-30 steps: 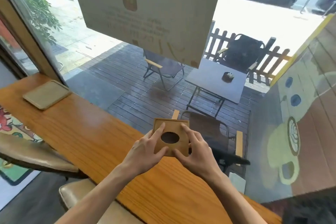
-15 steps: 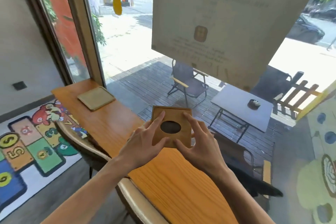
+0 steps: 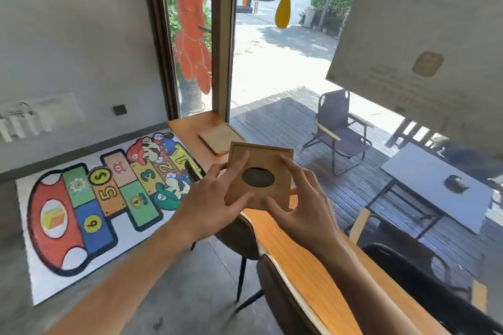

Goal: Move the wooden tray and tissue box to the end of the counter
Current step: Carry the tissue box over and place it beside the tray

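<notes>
The tissue box is a square wooden box with a dark oval hole in its top. I hold it in the air above the orange wooden counter. My left hand grips its left side, with fingers on top and the thumb at the near edge. My right hand grips its right side the same way. The flat wooden tray lies on the counter near its far end, beside the window post, just beyond the box.
Two brown chair backs stand against the counter's near side below my arms. A colourful hopscotch mat covers the floor to the left. A glass window runs along the counter's right side, with a deck, a chair and a table outside.
Both hands have carried the tissue box along the counter toward its far end. The tray and the window post now appear much closer.
</notes>
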